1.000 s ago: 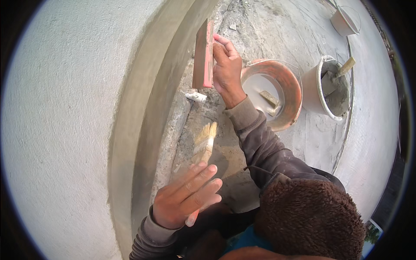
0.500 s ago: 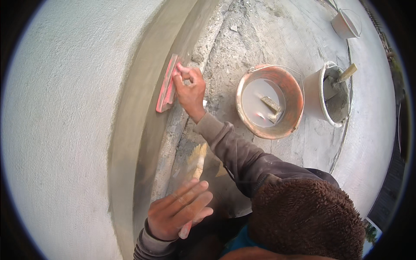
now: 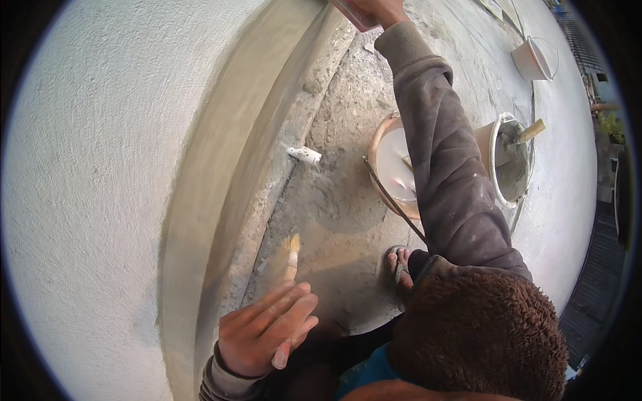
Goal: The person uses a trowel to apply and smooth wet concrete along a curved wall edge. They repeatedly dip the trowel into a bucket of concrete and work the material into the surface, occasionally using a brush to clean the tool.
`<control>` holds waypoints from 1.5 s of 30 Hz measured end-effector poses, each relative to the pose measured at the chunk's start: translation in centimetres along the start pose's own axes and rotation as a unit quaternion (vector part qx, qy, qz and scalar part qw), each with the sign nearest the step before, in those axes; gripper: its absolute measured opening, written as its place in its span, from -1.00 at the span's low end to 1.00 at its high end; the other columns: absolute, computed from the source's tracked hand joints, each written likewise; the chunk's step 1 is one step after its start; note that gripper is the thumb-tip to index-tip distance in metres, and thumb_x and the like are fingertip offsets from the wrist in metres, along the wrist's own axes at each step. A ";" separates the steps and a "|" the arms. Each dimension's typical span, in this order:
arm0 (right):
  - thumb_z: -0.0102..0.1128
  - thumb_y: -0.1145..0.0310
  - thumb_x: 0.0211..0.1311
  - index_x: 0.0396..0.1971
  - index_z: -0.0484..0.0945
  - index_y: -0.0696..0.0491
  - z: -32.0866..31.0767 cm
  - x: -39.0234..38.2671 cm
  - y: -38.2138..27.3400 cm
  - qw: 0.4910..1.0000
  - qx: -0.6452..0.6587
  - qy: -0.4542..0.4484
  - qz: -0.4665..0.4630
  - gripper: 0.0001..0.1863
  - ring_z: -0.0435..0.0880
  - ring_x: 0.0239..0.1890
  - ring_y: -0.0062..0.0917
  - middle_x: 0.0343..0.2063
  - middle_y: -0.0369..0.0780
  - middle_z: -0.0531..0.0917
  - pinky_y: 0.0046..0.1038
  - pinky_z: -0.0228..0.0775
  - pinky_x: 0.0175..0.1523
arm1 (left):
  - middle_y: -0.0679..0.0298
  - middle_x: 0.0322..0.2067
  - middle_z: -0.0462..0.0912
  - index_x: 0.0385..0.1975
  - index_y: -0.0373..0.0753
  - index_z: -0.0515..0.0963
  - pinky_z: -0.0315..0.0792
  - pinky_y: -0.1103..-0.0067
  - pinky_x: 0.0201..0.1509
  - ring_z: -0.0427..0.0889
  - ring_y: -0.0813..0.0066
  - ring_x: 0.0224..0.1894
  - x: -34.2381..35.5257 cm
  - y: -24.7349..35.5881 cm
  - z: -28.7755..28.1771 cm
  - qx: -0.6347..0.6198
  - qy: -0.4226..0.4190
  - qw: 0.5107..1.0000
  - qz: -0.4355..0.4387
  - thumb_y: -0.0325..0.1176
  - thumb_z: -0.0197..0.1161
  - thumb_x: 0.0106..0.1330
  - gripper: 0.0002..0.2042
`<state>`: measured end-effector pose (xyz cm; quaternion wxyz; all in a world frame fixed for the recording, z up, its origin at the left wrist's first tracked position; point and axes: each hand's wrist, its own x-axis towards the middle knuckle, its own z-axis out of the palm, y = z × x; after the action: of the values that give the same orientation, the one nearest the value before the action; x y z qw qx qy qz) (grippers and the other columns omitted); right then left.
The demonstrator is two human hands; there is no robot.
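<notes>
My right hand (image 3: 378,8) is stretched far up to the frame's top edge and grips a reddish plastering float (image 3: 352,13), mostly cut off there, at the top of the smooth grey plaster band (image 3: 227,167) along the rough white wall (image 3: 100,174). My left hand (image 3: 266,329) is low near the band's foot. It holds a paintbrush with a pinkish handle, and the brush's pale bristles (image 3: 291,244) point up over the rough concrete ground (image 3: 334,200).
A pink basin of milky water (image 3: 391,167) sits behind my right sleeve. A white bucket of grey mortar (image 3: 511,160) with a wooden handle sticking out stands to its right; another white bucket (image 3: 535,60) lies farther off. A short white pipe stub (image 3: 304,155) lies near the band. My sandalled foot (image 3: 400,264) is below the basin.
My right hand has moved the float up along the band, from mid-frame to the top edge. The left hand has kept the brush in about the same place.
</notes>
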<state>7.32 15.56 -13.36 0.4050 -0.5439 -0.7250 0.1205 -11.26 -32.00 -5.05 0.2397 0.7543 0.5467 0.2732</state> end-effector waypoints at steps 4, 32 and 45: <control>0.40 0.18 0.14 -0.25 0.87 -0.06 -0.4 -0.9 -3.6 0.993 -0.042 -0.091 -0.066 -0.76 0.79 -0.45 -0.28 -0.46 -0.08 0.80 -0.28 0.63 -0.26 | 0.14 -0.14 0.83 -0.09 -0.23 0.67 0.76 0.49 -0.14 0.84 0.16 -0.05 0.0 -0.4 -0.5 -0.018 -0.013 1.000 -0.019 -0.40 0.50 0.24 -0.73; 0.27 0.26 0.26 -0.28 0.82 0.08 2.6 -2.4 -1.6 0.989 0.001 -0.133 -0.066 -0.75 0.81 -0.28 -0.15 -0.33 0.01 0.81 -0.24 0.63 -0.11 | 0.11 -0.18 0.83 -0.08 -0.31 0.66 0.73 0.50 -0.24 0.86 0.15 -0.13 0.6 1.0 -1.1 -0.015 -0.010 0.999 -0.042 -0.45 0.46 0.23 -0.73; 0.28 0.31 0.38 -0.05 0.80 0.00 -11.2 -13.2 -5.0 0.907 0.046 -0.408 -0.099 -0.76 0.79 -0.27 -0.45 -0.26 -0.14 0.83 -0.33 0.67 -0.12 | 0.01 0.02 0.77 -0.06 -0.32 0.70 0.72 0.41 0.07 0.79 0.11 0.07 -1.9 0.7 1.4 -0.117 0.119 0.982 -0.087 -0.63 0.54 0.13 -0.65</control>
<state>13.00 -1.04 -9.09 0.1085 -0.3538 -0.8707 0.3240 -10.30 -34.14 -5.86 0.2825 0.6326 0.5994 0.4008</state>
